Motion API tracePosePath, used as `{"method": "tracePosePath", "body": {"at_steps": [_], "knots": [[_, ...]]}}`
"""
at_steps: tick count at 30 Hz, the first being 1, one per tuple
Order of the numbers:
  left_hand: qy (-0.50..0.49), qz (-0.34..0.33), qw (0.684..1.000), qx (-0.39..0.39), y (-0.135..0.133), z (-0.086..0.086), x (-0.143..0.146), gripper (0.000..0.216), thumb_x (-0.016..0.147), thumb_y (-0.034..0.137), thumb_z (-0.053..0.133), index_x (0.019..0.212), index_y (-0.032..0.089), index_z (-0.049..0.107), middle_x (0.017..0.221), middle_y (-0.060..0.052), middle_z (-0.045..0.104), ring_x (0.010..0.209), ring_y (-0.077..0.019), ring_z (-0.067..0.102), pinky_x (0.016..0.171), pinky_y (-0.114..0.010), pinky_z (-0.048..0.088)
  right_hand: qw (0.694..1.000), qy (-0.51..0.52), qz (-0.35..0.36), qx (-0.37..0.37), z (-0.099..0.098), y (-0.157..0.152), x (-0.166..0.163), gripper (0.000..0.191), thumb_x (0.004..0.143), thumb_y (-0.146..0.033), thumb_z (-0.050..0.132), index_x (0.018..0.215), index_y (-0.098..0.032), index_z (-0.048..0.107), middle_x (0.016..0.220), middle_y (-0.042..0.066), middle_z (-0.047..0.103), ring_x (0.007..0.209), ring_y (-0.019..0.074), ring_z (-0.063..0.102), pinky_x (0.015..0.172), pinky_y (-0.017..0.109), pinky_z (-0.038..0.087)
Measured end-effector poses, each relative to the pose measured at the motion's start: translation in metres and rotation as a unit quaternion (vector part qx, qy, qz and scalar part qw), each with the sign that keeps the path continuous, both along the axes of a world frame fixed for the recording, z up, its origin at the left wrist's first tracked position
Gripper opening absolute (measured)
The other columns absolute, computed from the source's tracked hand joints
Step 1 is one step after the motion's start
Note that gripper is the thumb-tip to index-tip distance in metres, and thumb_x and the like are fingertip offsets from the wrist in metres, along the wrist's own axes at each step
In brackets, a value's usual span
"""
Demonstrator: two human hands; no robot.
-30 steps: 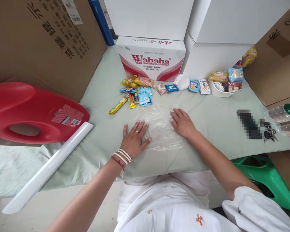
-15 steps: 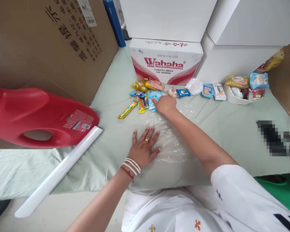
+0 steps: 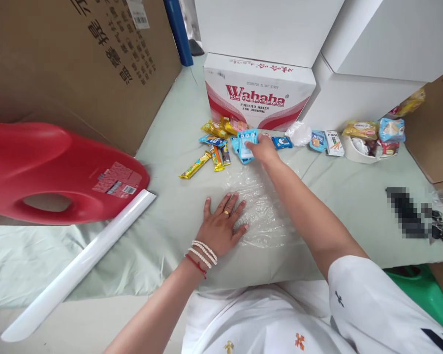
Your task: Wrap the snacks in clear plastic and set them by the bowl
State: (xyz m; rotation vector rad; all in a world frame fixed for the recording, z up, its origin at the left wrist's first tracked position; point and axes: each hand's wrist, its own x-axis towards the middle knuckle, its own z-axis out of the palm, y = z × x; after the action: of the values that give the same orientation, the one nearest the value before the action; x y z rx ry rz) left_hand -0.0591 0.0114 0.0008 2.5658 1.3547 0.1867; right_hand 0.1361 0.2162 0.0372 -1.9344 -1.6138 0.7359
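Observation:
My right hand (image 3: 266, 150) pinches a light-blue snack packet (image 3: 247, 142) over the group of snacks. Flat on the cloth, fingers spread, lies my left hand (image 3: 221, 223), at the left edge of a clear plastic sheet (image 3: 264, 216). Left of the held packet are a yellow snack bar (image 3: 195, 165), an orange-and-yellow bar (image 3: 217, 158), a small dark packet (image 3: 225, 154) and a blue packet (image 3: 213, 141). Behind them lie yellow wrapped snacks (image 3: 214, 128). Right of my right hand sits a blue packet with a white figure (image 3: 281, 142).
A Wahaha carton (image 3: 260, 93) stands behind the snacks. Farther right are a crumpled white bag (image 3: 299, 133), a small white box (image 3: 334, 143) and a white bowl of snacks (image 3: 360, 155). A red jug (image 3: 59, 172) and a white strip (image 3: 81, 265) lie left; scissors (image 3: 441, 227) lie right.
My right hand has lifted the light-blue packet and shifted it slightly right, uncovering more of the small dark packet. My left hand stays flat. The camera view has shifted a little.

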Motion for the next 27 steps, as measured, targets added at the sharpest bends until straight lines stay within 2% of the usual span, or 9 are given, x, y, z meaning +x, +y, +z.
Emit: {"method": "tracePosePath", "body": {"at_steps": [3,7,11,14,18,22,27], "knots": [[-0.003,0.002,1.0,-0.002,0.0,0.0,0.0,0.062,0.103,0.056,0.037,0.16,0.03,0.038,0.17,-0.009,0.03,0.157,-0.0328,0.028,0.125,-0.071,0.004,0.997,-0.058,-0.039,0.025,0.001,0.023,-0.02,0.041,0.096,-0.028,0.053,0.135,-0.015,0.059,0.135,0.018,0.063,0.126,0.0357,0.055,0.108,0.055,0.044],[-0.005,0.003,1.0,-0.006,0.0,0.0,0.0,0.062,0.103,0.056,0.038,0.159,0.029,0.039,0.17,-0.009,0.031,0.157,-0.0331,0.029,0.125,-0.071,0.003,0.994,-0.098,-0.035,-0.042,-0.005,0.03,-0.046,0.053,0.095,-0.028,0.055,0.147,-0.017,0.048,0.149,0.023,0.05,0.138,0.0442,0.042,0.107,0.065,0.038],[-0.01,0.002,1.0,-0.001,0.0,-0.001,0.0,0.062,0.103,0.056,0.038,0.159,0.029,0.04,0.169,-0.01,0.032,0.157,-0.0329,0.028,0.125,-0.07,0.001,0.992,-0.125,-0.016,-0.032,-0.008,0.013,-0.05,0.049,0.1,-0.027,0.047,0.147,-0.016,0.045,0.139,0.022,0.058,0.133,0.041,0.047,0.106,0.059,0.039],[-0.012,0.0,1.0,0.001,-0.001,-0.002,0.0,0.062,0.104,0.056,0.036,0.159,0.028,0.04,0.17,-0.009,0.03,0.158,-0.0322,0.027,0.125,-0.071,0.001,0.991,-0.134,-0.001,-0.01,-0.008,0.001,-0.046,0.05,0.1,-0.027,0.047,0.149,-0.016,0.043,0.14,0.021,0.057,0.13,0.0381,0.051,0.107,0.054,0.04],[-0.01,0.002,1.0,0.001,-0.001,-0.004,0.0,0.063,0.104,0.057,0.035,0.159,0.029,0.039,0.17,-0.008,0.029,0.158,-0.0322,0.027,0.125,-0.072,0.002,0.984,-0.171,-0.041,-0.004,-0.013,-0.002,-0.047,0.048,0.099,-0.031,0.053,0.142,-0.011,0.052,0.144,0.026,0.052,0.136,0.0413,0.044,0.111,0.058,0.034],[-0.01,0.002,1.0,-0.004,0.0,-0.004,0.001,0.063,0.103,0.057,0.035,0.16,0.028,0.038,0.171,-0.009,0.028,0.158,-0.0323,0.027,0.124,-0.073,0.002,0.983,-0.17,-0.069,0.014,-0.02,0.002,-0.054,0.04,0.1,-0.023,0.047,0.133,-0.003,0.057,0.14,0.03,0.054,0.137,0.0415,0.041,0.114,0.06,0.028],[-0.009,0.003,1.0,-0.006,0.0,-0.003,0.0,0.063,0.103,0.057,0.037,0.159,0.029,0.038,0.17,-0.009,0.029,0.157,-0.0329,0.027,0.125,-0.072,0.002,0.989,-0.123,-0.083,0.007,-0.014,0.003,-0.055,0.044,0.096,-0.021,0.051,0.138,-0.005,0.052,0.14,0.027,0.057,0.13,0.0379,0.052,0.107,0.05,0.04]]}}
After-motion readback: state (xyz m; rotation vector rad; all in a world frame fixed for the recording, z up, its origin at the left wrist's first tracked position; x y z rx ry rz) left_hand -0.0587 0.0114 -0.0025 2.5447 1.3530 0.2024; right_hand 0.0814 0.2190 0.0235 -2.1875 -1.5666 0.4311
